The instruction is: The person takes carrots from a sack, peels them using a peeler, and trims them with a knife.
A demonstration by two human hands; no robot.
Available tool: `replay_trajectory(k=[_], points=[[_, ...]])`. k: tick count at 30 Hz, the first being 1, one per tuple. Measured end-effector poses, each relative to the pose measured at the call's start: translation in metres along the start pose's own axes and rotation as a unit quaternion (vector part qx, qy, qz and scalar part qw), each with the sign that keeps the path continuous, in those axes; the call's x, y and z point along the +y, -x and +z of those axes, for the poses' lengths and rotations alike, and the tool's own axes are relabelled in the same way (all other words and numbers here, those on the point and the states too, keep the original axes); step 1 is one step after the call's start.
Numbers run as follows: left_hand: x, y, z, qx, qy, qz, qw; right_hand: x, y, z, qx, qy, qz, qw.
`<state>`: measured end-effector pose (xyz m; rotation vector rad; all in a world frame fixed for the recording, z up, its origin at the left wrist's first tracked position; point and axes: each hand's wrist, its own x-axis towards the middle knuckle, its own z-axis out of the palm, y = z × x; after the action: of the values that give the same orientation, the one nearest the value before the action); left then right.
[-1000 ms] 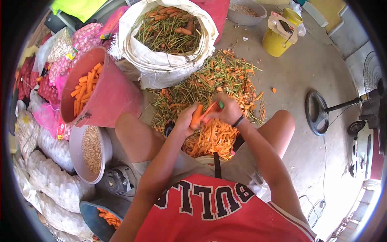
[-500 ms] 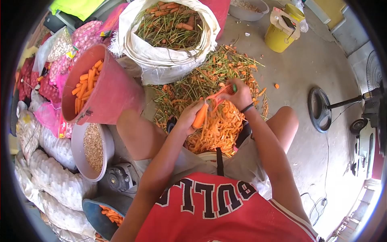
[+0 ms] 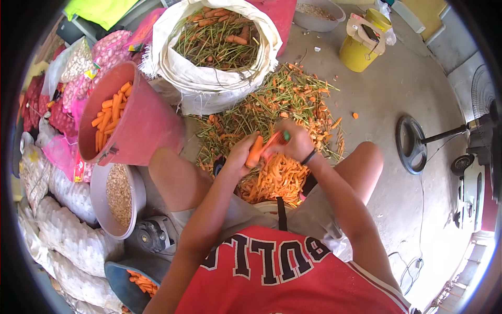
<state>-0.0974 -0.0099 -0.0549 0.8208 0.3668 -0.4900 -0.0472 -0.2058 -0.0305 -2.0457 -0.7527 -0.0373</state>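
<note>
My left hand (image 3: 242,153) is closed round a carrot (image 3: 254,152), which tilts upward and shows a smooth orange surface. In my right hand (image 3: 296,141) is an orange peeler (image 3: 273,140), partly blurred; a bit of green shows near my fingers. The peeler is just right of the carrot, and I cannot tell whether its blade touches it. Beneath both hands lies a heap of carrot peelings (image 3: 274,180) between my legs. Green stalks and carrot scraps (image 3: 235,125) spread over the floor beyond.
A white sack (image 3: 209,86) of carrots and stalks stands ahead. To the left are a red bucket (image 3: 157,123) of peeled carrots, a grey basin (image 3: 138,191) and a blue bucket (image 3: 115,277) with carrots. A yellow bucket (image 3: 355,55) and a fan (image 3: 410,144) stand to the right.
My right hand and the peeler have come down and toward me, from the carrot's upper end to beside it. The carrot in my left hand has turned slightly more upright.
</note>
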Motion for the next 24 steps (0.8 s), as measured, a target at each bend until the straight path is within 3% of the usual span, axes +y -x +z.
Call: replay_trajectory(k=[3,7,9,10,13,14,17,20,24], points=[[-0.002,0.014,0.0,0.012,-0.051,-0.004,0.999,0.009,-0.004,-0.005,0.014,0.055,0.008,0.998],[-0.003,0.01,-0.002,0.051,-0.139,-0.024,0.989,0.055,-0.017,-0.029,0.12,0.151,0.126,0.973],[0.001,0.013,0.003,0.034,-0.22,-0.016,0.975,0.063,-0.008,-0.025,0.064,0.143,0.158,0.975],[0.003,0.01,0.001,0.004,-0.325,0.037,0.945,0.066,-0.005,-0.021,0.034,0.139,0.172,0.975],[0.022,0.013,-0.006,0.032,-0.305,0.109,0.946,0.068,0.007,0.001,-0.027,0.177,0.202,0.963],[0.033,0.019,-0.006,0.076,-0.203,0.093,0.972,0.063,0.011,0.004,-0.022,0.186,0.2,0.962],[0.056,0.036,-0.03,-0.07,-0.109,0.095,0.987,0.036,0.003,0.0,-0.03,0.154,0.217,0.963],[0.051,0.039,-0.026,-0.125,-0.087,0.081,0.985,0.021,-0.003,0.008,-0.05,0.127,0.218,0.966],[0.032,0.02,-0.017,-0.021,-0.153,0.13,0.98,0.003,-0.004,0.021,0.007,0.07,0.113,0.991]])
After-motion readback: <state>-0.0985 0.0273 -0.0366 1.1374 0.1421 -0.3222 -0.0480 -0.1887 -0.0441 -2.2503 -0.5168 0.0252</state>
